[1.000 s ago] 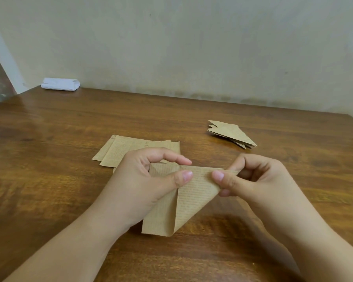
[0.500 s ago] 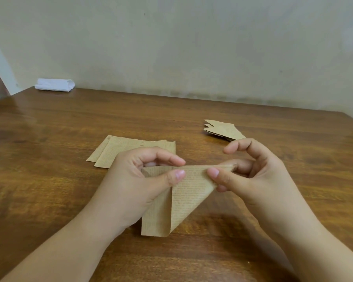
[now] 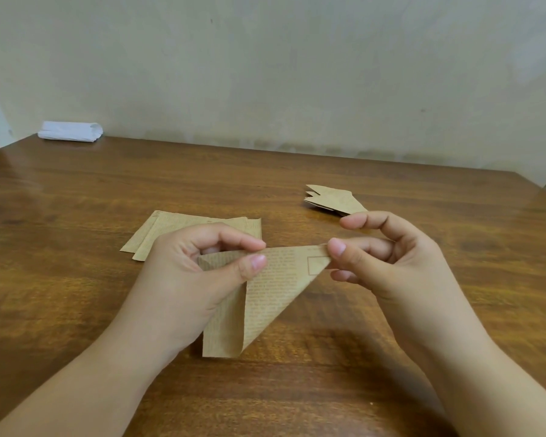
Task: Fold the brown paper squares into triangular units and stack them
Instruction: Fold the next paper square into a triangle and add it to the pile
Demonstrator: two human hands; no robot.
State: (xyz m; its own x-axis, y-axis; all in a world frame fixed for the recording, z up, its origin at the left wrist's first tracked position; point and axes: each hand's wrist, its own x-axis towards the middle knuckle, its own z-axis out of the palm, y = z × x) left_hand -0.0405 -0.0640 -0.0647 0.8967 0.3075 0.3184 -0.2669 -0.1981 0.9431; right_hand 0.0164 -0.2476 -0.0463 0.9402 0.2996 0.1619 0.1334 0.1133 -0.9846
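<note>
I hold a partly folded brown paper piece (image 3: pixel 271 294) printed with small text above the wooden table (image 3: pixel 76 279). Its right flap is folded into a triangle and a narrow strip hangs down at the left. My left hand (image 3: pixel 196 279) pinches its top edge between thumb and forefinger. My right hand (image 3: pixel 382 257) pinches the triangle's right corner with thumb and middle finger, the forefinger lifted above. Flat brown paper squares (image 3: pixel 171 228) lie behind my left hand. A stack of folded triangular units (image 3: pixel 331 200) lies behind my right hand.
A folded white cloth or paper bundle (image 3: pixel 70 131) lies at the table's far left corner by the wall. The table's right edge runs along the far right of the view.
My right forefinger has lifted off the paper and risen, now covering part of the folded stack. The view has shifted slightly; the paper stays held between both hands.
</note>
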